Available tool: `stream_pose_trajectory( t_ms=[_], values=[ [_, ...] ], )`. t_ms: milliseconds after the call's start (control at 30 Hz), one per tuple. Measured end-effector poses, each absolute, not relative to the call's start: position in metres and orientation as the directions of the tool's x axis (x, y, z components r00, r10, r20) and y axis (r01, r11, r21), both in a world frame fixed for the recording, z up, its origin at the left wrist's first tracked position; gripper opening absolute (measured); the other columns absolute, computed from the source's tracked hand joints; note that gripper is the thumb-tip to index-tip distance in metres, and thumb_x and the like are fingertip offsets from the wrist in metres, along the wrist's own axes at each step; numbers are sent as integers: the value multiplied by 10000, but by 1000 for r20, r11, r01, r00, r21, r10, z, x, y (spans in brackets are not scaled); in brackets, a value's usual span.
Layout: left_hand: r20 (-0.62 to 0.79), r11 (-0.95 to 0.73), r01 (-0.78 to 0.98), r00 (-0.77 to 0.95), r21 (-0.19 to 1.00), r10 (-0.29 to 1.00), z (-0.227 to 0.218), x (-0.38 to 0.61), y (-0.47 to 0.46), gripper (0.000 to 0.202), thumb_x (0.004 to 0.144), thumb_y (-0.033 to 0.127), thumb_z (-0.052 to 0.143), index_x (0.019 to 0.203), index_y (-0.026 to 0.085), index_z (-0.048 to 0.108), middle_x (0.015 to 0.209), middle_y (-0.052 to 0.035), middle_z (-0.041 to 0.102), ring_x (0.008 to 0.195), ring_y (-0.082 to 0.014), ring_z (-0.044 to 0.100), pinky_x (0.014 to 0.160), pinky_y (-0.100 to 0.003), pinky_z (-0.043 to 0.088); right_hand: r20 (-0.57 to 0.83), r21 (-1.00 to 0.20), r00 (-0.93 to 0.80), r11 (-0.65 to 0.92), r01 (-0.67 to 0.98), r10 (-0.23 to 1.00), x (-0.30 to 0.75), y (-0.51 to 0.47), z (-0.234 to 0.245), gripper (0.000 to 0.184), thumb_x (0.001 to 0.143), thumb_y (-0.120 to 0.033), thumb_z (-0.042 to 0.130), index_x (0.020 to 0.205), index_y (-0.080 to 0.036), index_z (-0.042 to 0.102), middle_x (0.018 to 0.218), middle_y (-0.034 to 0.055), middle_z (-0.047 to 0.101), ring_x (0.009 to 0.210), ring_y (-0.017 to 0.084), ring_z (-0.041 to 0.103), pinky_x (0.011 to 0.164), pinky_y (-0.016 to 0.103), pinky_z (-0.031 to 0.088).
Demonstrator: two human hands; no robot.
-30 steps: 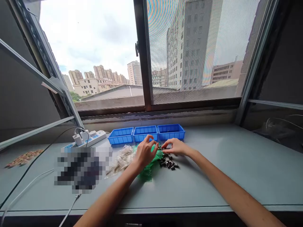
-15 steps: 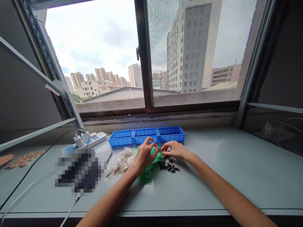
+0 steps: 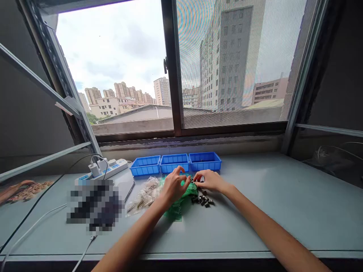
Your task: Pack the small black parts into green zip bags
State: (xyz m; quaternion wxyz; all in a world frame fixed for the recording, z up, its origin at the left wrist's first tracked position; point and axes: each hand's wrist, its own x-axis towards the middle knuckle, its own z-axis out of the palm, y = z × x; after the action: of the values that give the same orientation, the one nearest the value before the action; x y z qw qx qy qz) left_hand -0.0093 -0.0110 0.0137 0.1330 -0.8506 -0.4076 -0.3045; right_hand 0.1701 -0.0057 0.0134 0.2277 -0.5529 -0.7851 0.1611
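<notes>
My left hand (image 3: 173, 186) hovers over a crumpled green plastic bag (image 3: 178, 206), its fingers curled and its thumb and forefinger pinched toward the right. My right hand (image 3: 209, 180) meets it from the right, fingertips pinched on a small dark part (image 3: 193, 180) between the two hands. A heap of several small dark parts (image 3: 203, 200) lies on the grey table (image 3: 255, 211) just below my right hand. A clear bag of metal pieces (image 3: 144, 194) lies left of the green bag.
Three blue bins (image 3: 175, 163) stand in a row behind my hands, under the window. A white power strip (image 3: 100, 170) with plugs and cables sits at left. A blurred dark patch lies beside it. Another person's hand (image 3: 13, 189) rests on brown pieces at far left.
My hands have stayed almost in place, fingertips drawing closer together. At far left another person's hand has come in over the brown pieces. The view has shifted slightly.
</notes>
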Motion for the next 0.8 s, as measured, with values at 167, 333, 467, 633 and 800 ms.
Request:
stream_pose_trajectory(
  t_ms=[167,333,467,633,800],
  values=[
    [629,-645,763,487,30,606,15,-10,-11,422,895,304,408,569,203,656,900,-29,591,680,-103,555,630,-235,461,191,-494,-291,348,797,937,170,-8,15,132,709,-265,572,781,-255,682,840,-14,704,791,180,627,643,254,383],
    [616,-666,745,505,42,604,21,-12,-15,432,900,350,391,580,195,637,881,-31,587,720,-123,555,649,-250,446,200,-465,-273,337,819,941,169,-10,17,114,706,-290,580,757,-243,671,839,-6,704,797,186,627,637,258,375],
    [555,-760,648,613,55,562,26,-12,-20,278,872,339,455,744,211,665,927,-32,597,814,-158,542,736,-293,443,191,-444,-243,304,843,951,169,-10,19,111,694,-329,611,724,-234,660,837,-2,707,807,194,629,641,262,376],
    [380,-836,540,755,102,534,28,-10,-24,206,872,323,479,904,257,671,977,-11,618,910,-176,522,823,-335,398,181,-431,-230,287,856,956,169,-10,20,117,711,-337,610,717,-229,653,854,-6,709,826,188,629,635,257,370],
    [301,-826,538,770,166,562,27,-9,-23,277,897,334,431,850,220,679,964,-18,630,925,-180,511,844,-342,366,192,-416,-230,292,861,954,169,-11,21,122,712,-314,600,777,-240,671,864,-14,708,813,176,629,613,245,369]
  ],
)
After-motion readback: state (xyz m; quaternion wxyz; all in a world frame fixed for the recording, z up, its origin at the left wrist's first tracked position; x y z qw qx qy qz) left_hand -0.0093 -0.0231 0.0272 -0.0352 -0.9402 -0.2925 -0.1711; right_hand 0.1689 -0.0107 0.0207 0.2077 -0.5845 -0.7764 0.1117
